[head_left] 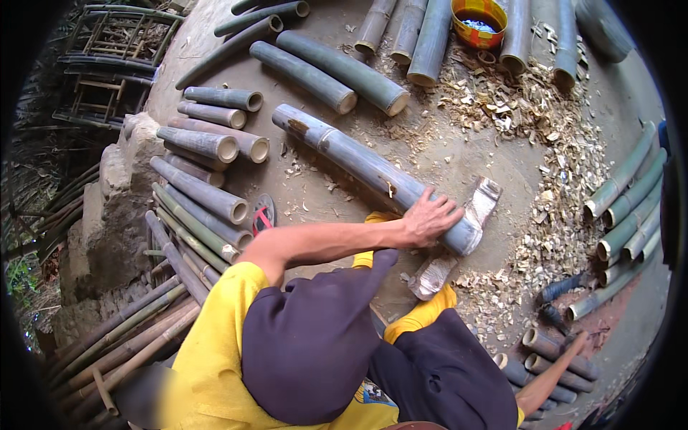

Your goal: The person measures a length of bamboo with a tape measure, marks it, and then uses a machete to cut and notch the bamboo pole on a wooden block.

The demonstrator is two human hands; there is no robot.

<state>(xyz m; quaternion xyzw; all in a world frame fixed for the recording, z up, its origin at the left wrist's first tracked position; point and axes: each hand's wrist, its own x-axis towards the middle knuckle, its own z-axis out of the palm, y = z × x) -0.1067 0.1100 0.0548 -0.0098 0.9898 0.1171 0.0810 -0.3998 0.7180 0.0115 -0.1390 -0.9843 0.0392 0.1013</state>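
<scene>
A thick grey-green bamboo pole (351, 154) lies slantwise before me, its near end resting across a pale, chipped wooden block (484, 197). My left hand (432, 218) lies over the pole close to that end, fingers curved round its upper side and gripping it. Far to the right, my right hand (579, 342) reaches down to the ground beside short bamboo pieces (562, 365). Its fingers are too small and unclear to read. Just beyond it lies a dark, wrapped-looking object (559, 288) whose kind I cannot make out.
Wood shavings (552, 172) cover the ground at the right and far side. Cut bamboo poles lie at the left (201, 190), far side (344, 72) and right (631, 193). A yellow-and-red bucket (479, 25) holds dark liquid. A sandal (264, 215) sits near a rock ledge (107, 208).
</scene>
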